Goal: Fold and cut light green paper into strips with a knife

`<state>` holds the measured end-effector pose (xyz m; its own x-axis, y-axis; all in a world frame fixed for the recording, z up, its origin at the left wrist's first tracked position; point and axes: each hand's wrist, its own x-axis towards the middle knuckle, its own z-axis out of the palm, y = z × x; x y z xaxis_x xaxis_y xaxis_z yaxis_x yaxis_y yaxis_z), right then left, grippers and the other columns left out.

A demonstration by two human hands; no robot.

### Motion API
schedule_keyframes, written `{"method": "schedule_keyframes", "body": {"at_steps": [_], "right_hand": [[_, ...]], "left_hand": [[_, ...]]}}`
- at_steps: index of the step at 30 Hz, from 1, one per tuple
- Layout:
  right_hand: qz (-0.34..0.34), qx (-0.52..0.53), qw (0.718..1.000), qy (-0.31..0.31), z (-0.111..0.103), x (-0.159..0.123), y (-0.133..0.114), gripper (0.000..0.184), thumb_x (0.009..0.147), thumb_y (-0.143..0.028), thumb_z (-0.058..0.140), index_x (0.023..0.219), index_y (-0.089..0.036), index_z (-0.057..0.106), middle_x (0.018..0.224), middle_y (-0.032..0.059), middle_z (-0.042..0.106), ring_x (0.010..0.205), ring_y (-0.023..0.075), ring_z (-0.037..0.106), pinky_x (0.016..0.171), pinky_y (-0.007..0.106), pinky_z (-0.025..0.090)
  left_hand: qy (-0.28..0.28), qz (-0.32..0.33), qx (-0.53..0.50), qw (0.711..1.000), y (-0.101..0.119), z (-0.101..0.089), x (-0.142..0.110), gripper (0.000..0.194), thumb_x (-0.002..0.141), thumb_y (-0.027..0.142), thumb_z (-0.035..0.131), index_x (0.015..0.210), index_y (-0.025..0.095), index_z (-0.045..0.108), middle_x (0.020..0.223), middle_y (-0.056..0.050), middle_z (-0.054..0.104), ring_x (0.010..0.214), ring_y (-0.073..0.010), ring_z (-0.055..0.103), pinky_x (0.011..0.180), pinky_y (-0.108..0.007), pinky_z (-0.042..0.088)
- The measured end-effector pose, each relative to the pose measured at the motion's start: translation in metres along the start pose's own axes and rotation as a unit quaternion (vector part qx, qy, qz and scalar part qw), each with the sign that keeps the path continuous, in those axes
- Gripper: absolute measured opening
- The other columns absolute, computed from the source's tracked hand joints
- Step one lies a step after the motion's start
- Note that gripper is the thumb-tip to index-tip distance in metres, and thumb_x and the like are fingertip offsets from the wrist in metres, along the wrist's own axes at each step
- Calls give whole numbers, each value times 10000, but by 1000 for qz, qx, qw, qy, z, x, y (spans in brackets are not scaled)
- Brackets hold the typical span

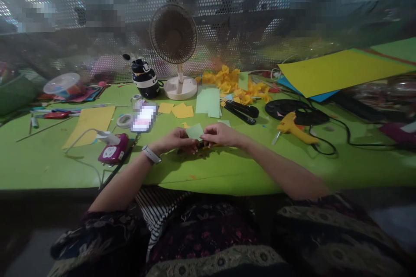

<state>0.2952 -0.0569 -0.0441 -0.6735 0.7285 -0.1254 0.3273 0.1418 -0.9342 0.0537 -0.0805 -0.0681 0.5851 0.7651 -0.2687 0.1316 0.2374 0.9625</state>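
Between my two hands is a small light green paper square (195,131), held up just above the table. My left hand (178,139), with a pale band on its wrist, pinches the square's left and lower edge. From the other side, my right hand (218,134) grips the right corner between thumb and fingers. Dark and yellow scraps (204,152) lie on the table under my hands, partly hidden by them. Behind them are a stack of light green paper (208,101), several yellow paper squares (182,110) and a black stapler (241,111).
A yellow glue gun (294,129) with a trailing cord lies at right, by a black palette (282,108). A purple power adapter (113,149), a lit phone (144,117) and tape (125,120) are at left. Behind stand a bottle (145,78), a fan (180,88) and yellow paper flowers (224,80).
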Motion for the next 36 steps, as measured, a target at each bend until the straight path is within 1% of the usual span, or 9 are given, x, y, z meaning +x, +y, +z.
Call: {"method": "schedule_keyframes", "body": {"at_steps": [4, 7, 12, 16, 19, 24, 28, 32, 36], "right_hand": [[-14, 10, 1000, 11, 4, 1, 3, 239, 841, -365, 747, 736, -197, 613, 719, 13, 694, 619, 152, 651, 665, 312, 531], [-15, 7, 1000, 20, 4, 0, 3, 246, 839, -373, 748, 735, -200, 609, 706, 10, 690, 608, 151, 650, 656, 312, 538], [-14, 5, 1000, 19, 4, 0, 3, 252, 833, -394, 753, 738, -197, 626, 707, 6, 689, 615, 146, 654, 632, 297, 530], [-11, 7, 1000, 23, 4, 1, 4, 253, 834, -387, 755, 733, -194, 626, 694, 0, 683, 598, 137, 648, 618, 289, 522], [-10, 6, 1000, 21, 3, 1, 4, 262, 833, -398, 770, 744, -191, 636, 705, 6, 699, 603, 137, 652, 608, 283, 522], [-12, 10, 1000, 19, 4, 3, 7, 298, 825, -423, 794, 732, -190, 634, 701, -7, 689, 601, 132, 650, 594, 271, 524], [-13, 21, 1000, 9, 5, 5, 10, 315, 834, -409, 797, 701, -198, 604, 683, -10, 687, 593, 128, 647, 592, 262, 529], [-14, 28, 999, -6, 5, 5, 11, 236, 869, -358, 760, 758, -192, 633, 719, 6, 714, 607, 128, 654, 604, 261, 540], [-7, 16, 1000, -11, 3, 4, 8, 183, 898, -280, 718, 773, -184, 625, 743, 13, 718, 612, 117, 659, 639, 265, 546]], "left_hand": [[22, -6, -7, 1000, -2, 2, 3, 379, 794, 460, 912, 898, 111, 809, 886, -144, 830, 723, -176, 791, 695, -259, 641], [35, -9, -24, 999, -3, 2, 5, 367, 774, 439, 930, 865, 104, 811, 856, -148, 828, 704, -181, 790, 700, -275, 649], [30, -4, -31, 999, -5, 1, 6, 288, 798, 362, 920, 862, 101, 817, 840, -148, 826, 721, -187, 799, 715, -279, 652], [24, 1, -28, 999, -6, 1, 7, 255, 809, 355, 909, 849, 119, 820, 834, -132, 829, 720, -174, 799, 713, -262, 650], [29, -3, -25, 999, -5, 2, 6, 256, 794, 353, 918, 846, 123, 817, 834, -125, 830, 728, -176, 800, 722, -271, 654], [41, -8, -21, 999, -2, 4, 5, 318, 774, 393, 934, 830, 108, 805, 823, -125, 827, 737, -180, 804, 746, -278, 660], [42, -13, -32, 999, -2, 4, 6, 300, 779, 374, 933, 824, 112, 795, 822, -109, 827, 724, -165, 797, 745, -270, 659], [44, -6, -21, 999, -3, 4, 5, 263, 811, 334, 910, 868, 102, 798, 865, -122, 829, 748, -164, 794, 769, -282, 655], [32, -2, -15, 999, -3, 3, 5, 246, 831, 304, 892, 930, 102, 793, 932, -135, 832, 795, -171, 797, 805, -304, 651]]}}
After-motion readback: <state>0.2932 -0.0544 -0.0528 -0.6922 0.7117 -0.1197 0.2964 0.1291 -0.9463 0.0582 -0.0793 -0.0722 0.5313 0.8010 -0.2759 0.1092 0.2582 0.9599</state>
